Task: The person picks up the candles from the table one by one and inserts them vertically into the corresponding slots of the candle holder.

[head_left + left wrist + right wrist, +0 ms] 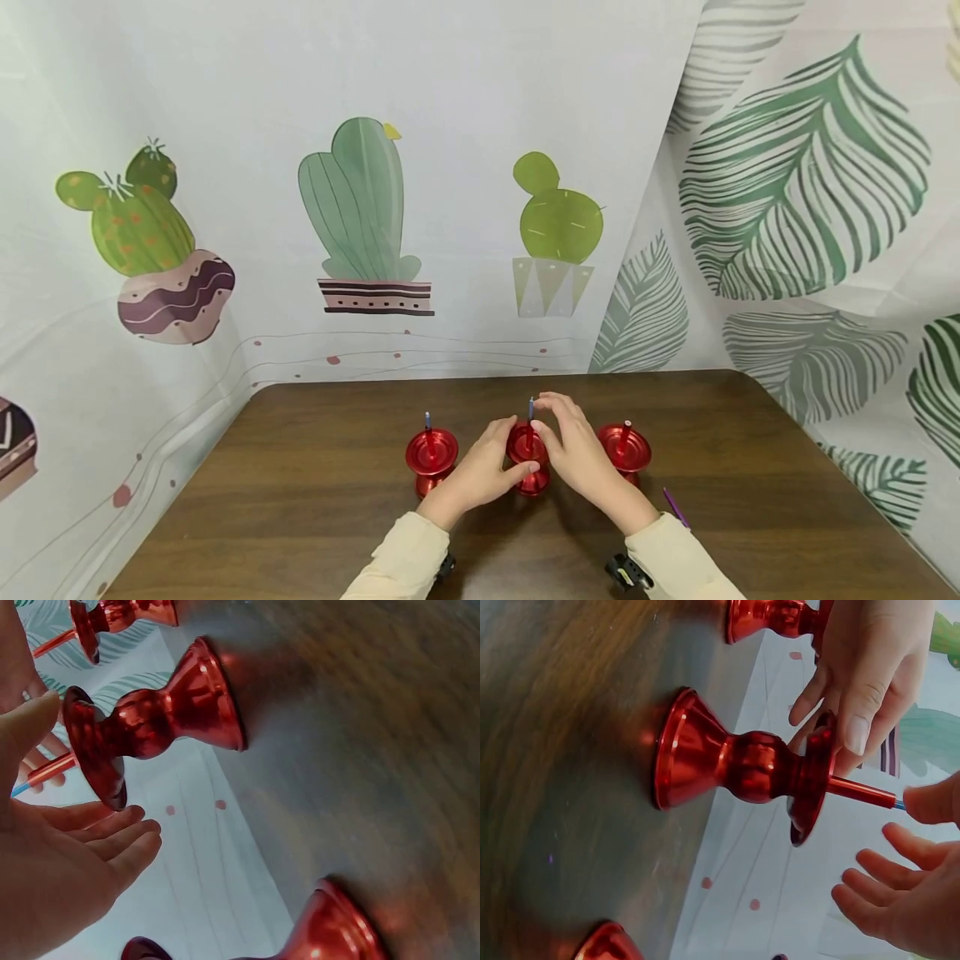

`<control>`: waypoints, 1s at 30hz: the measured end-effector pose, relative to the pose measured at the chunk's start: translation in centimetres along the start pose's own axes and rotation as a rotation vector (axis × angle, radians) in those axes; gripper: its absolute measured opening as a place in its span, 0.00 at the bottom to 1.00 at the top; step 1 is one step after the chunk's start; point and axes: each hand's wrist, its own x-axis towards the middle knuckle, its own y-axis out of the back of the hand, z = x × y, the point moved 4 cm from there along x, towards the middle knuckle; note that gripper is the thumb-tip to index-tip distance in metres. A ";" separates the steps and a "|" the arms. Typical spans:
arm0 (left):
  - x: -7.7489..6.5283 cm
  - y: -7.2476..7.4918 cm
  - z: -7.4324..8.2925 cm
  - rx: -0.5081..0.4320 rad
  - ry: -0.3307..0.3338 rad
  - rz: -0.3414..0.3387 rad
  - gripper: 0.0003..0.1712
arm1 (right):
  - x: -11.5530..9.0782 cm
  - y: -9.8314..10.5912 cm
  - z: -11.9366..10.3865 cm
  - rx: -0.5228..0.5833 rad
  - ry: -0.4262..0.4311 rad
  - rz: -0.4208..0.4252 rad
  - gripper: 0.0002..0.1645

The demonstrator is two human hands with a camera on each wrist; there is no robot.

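Note:
A red metallic candle holder [532,482] stands upright on the table between the two hands, with a thin blue stick [531,407], like a slim candle, rising from its red tube [862,792]. My left hand [483,471] is at the holder's wide dish [90,746]; its thumb lies right at the rim and its relaxed fingers extend along the other side. On the right, my right hand [581,454] is raised by the stick. Its thumb tip overlaps the stick's upper end in the right wrist view, while the other fingers are spread and loosely bent.
A matching red holder [432,458] with a short blue stick [427,420] stands to the left. Another holder [633,451], its tube without a blue stick, stands to the right. A purple stick [675,507] lies by the right sleeve on the brown wooden table [300,500]. A printed cloth backdrop [465,167] hangs behind.

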 end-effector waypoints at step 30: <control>0.5 -2.2 9.0 0.162 -0.130 0.098 0.32 | -5.8 10.2 1.7 -0.244 0.097 0.101 0.31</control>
